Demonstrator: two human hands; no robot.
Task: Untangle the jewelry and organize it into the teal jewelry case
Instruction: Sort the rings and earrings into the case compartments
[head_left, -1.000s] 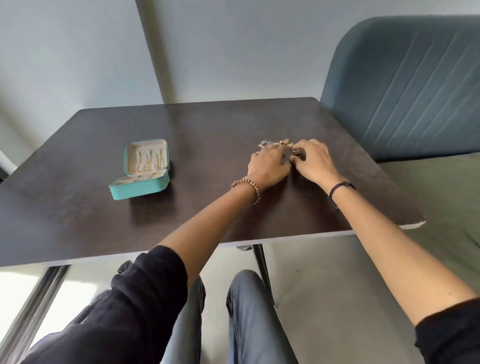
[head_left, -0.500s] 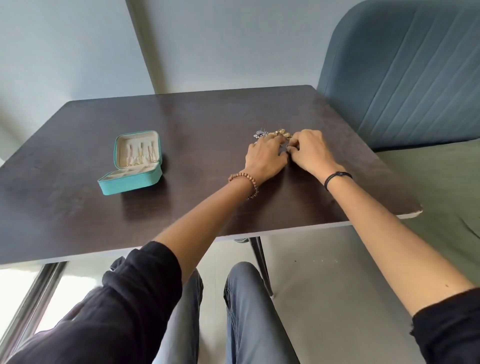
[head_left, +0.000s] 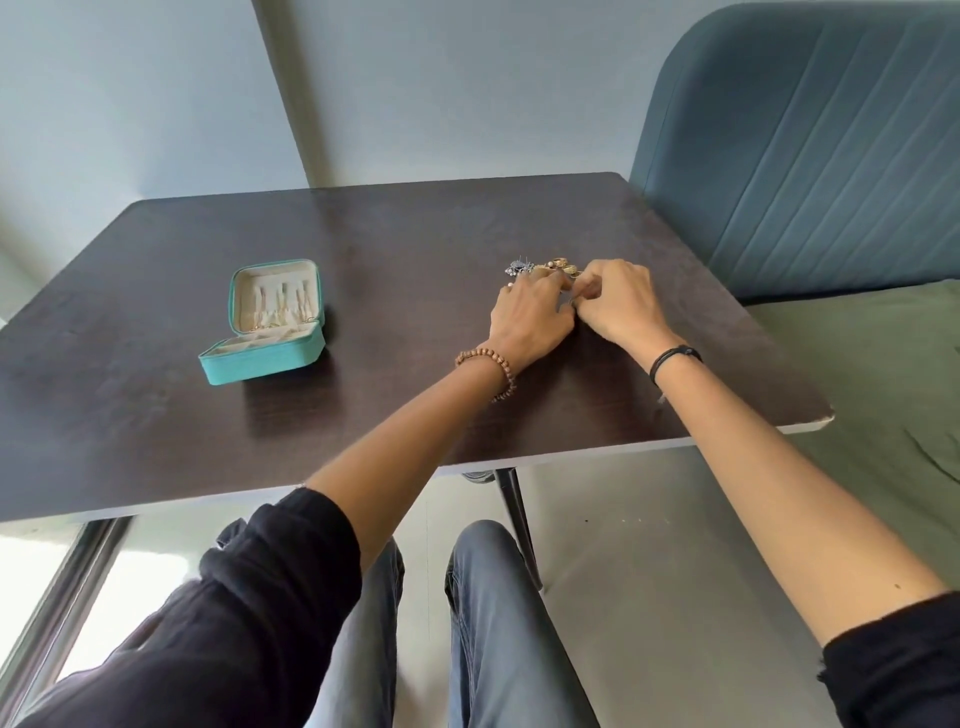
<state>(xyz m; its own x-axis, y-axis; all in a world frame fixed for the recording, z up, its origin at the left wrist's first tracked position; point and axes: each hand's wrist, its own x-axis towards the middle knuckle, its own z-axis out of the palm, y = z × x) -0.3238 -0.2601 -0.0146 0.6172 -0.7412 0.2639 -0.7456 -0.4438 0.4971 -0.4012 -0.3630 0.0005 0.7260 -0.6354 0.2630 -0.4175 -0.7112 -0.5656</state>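
A tangle of jewelry (head_left: 545, 266), gold pieces mixed with a darker silvery cluster at its left end, lay on the dark wooden table (head_left: 415, 228) toward the right side, just beyond the person's knuckles. Both hands had closed in on it and touched each other at the thumbs. The left hand (head_left: 530, 322) lay back-up with its fingers curled over the near edge of the tangle, gripping it; the exact hold was hidden behind the knuckles. The right hand (head_left: 618, 306) had its fingers bent and its thumb and forefinger pinching a small part of the same tangle, too fine to make out. A brown beaded bracelet (head_left: 496, 364) circled the left wrist and a thin black band (head_left: 675, 358) the right. The teal jewelry case (head_left: 260, 366) sat well apart to the left on the table, open, its lid standing up at the back with a cream lining where a few gold pieces hung, and cream compartments in the base. A blue padded seat back (head_left: 805, 145) rose behind the table's right corner.
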